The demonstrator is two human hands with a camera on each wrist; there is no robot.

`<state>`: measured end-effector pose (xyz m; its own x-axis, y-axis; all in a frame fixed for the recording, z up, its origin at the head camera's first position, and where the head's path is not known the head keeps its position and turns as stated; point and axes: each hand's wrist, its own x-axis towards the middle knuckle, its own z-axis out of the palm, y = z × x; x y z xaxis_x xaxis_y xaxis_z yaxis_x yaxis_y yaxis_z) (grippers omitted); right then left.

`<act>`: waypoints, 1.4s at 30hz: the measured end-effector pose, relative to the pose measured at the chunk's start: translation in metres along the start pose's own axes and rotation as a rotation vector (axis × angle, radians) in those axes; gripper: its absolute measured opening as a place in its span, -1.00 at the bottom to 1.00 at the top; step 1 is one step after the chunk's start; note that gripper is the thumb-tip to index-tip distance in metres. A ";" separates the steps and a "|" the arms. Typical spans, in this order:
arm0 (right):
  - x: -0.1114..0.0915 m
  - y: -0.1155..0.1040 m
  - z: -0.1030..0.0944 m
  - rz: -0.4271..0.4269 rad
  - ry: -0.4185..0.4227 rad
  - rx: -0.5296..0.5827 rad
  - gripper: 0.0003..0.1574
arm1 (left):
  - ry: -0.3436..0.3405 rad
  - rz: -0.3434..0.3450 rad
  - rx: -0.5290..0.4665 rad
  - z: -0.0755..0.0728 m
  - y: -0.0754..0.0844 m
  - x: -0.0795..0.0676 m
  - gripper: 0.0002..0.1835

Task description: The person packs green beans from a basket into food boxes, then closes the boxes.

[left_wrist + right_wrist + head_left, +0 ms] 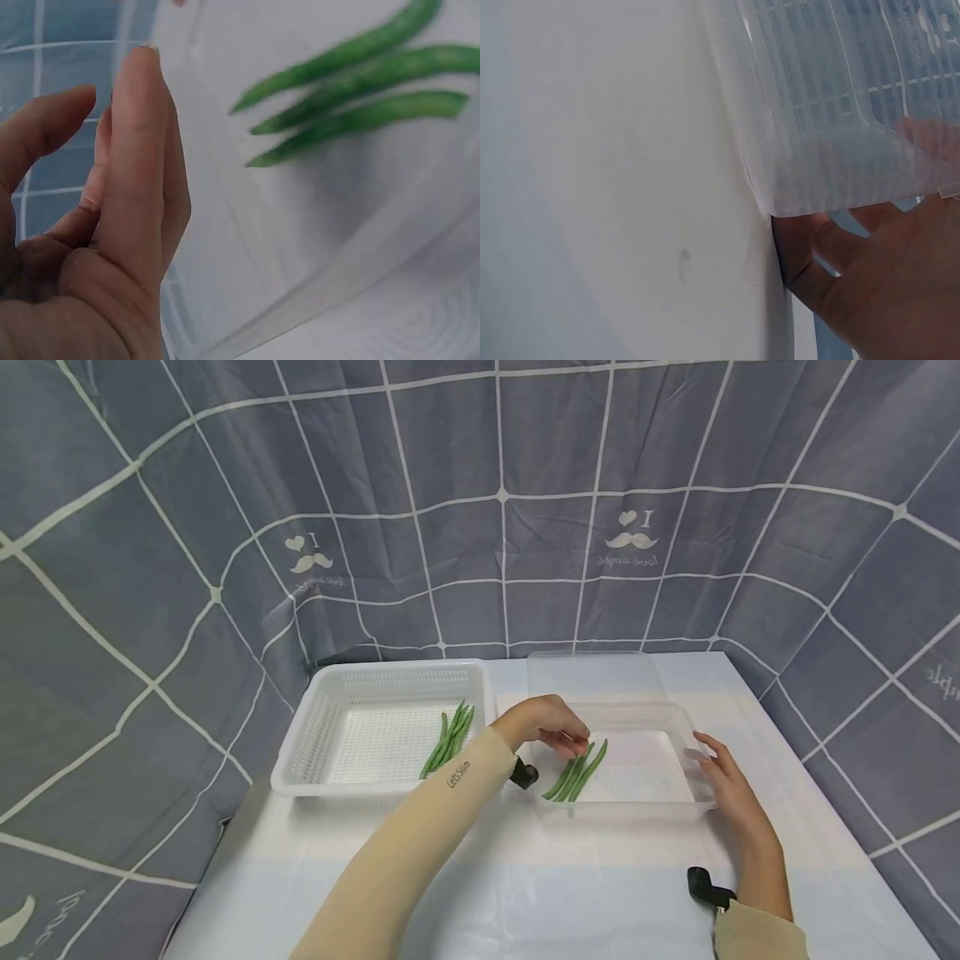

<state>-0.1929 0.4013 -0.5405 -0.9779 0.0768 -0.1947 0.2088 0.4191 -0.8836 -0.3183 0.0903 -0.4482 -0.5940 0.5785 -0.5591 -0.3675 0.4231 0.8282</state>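
Observation:
My left hand point(553, 720) is over the left side of a clear plastic container point(660, 807), right at the tips of several green beans point(576, 774) lying inside it. In the left wrist view, the fingers point(135, 172) are nearly straight with the thumb apart, and nothing sits between them. Three beans point(367, 79) show there on the container floor. My right hand point(738, 793) grips the container's right wall, its fingers point(832, 244) against the outside.
On the left stands a white perforated basket point(360, 789) with more green beans point(448, 742) along its right side. A clear lid point(592, 672) lies behind the container. A grey checked curtain point(457, 543) encloses the white-covered table point(600, 893) at the back and sides.

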 end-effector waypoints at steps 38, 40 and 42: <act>-0.005 -0.003 -0.004 -0.005 -0.010 -0.022 -0.22 | 0.414 -0.059 0.000 -0.169 -0.079 -0.094 -0.63; -0.006 -0.002 -0.001 -0.008 -0.017 -0.027 -0.22 | 0.425 -0.103 0.042 -0.170 -0.084 -0.094 -0.71; -0.007 -0.001 0.002 -0.005 -0.020 -0.021 -0.23 | 0.432 -0.133 0.083 -0.171 -0.087 -0.094 -0.77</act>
<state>-0.1862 0.3983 -0.5394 -0.9783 0.0563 -0.1992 0.2035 0.4386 -0.8754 -0.3528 -0.1195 -0.4612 -0.7957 0.1791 -0.5786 -0.4128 0.5386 0.7345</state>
